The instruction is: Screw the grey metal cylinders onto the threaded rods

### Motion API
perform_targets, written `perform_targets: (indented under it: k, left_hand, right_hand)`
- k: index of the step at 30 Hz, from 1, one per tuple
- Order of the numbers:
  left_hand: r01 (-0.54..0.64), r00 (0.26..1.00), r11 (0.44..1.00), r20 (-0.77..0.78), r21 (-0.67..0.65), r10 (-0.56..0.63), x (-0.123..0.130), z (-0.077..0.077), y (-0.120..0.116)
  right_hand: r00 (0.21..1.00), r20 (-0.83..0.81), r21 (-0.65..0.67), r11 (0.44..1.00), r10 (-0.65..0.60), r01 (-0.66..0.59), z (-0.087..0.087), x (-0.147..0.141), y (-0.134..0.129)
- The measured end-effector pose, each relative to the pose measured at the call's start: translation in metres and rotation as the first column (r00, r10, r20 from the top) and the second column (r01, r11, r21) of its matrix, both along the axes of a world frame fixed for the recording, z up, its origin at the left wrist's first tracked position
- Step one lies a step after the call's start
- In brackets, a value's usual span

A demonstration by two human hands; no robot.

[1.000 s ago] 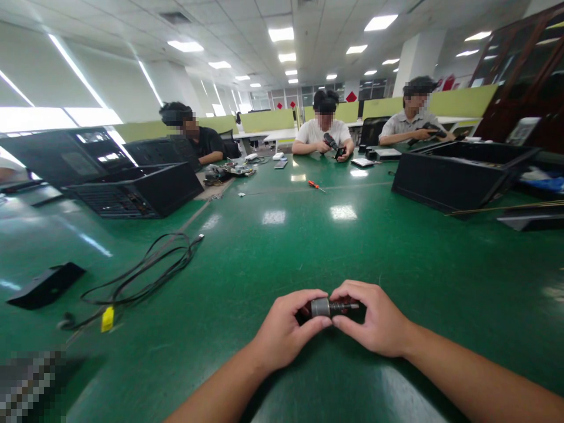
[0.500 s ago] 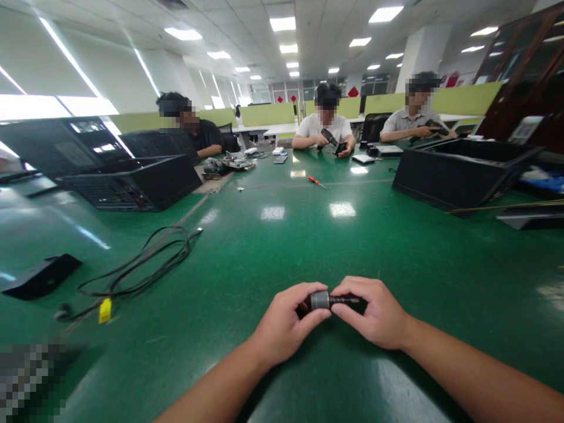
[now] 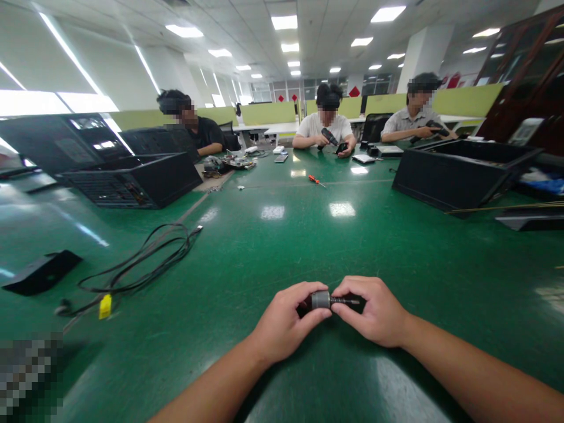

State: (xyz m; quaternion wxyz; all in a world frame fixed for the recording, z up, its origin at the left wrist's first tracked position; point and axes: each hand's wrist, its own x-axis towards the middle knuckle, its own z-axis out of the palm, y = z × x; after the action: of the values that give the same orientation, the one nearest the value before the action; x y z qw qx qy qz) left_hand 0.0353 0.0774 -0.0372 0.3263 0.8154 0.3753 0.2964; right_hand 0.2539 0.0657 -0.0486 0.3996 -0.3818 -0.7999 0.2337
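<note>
Two hands (image 3: 282,329) (image 3: 379,308); one grey cylindrical piece (image 3: 321,300) between their fingers (image 3: 314,320); one orange screwdriver (image 3: 314,178) beyond the fingers; one yellow tag (image 3: 105,306) left of them; three co-workers (image 3: 209,134) (image 3: 324,123) (image 3: 405,123) farther beyond.

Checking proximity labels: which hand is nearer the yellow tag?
Left. The left hand holds the grey cylinder, well to the right of the yellow tag; the right hand is farther right, at the thin dark shaft.
</note>
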Motion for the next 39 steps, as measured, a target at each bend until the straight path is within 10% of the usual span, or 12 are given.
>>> perform_targets:
  k: [39]
  left_hand:
    - [-0.043,0.999,0.997,0.008,0.061,0.043,0.0003,0.0006,-0.0041]
  right_hand:
    - [1.000,-0.007,0.006,1.000,0.007,-0.007,0.0007,0.0004,0.0004]
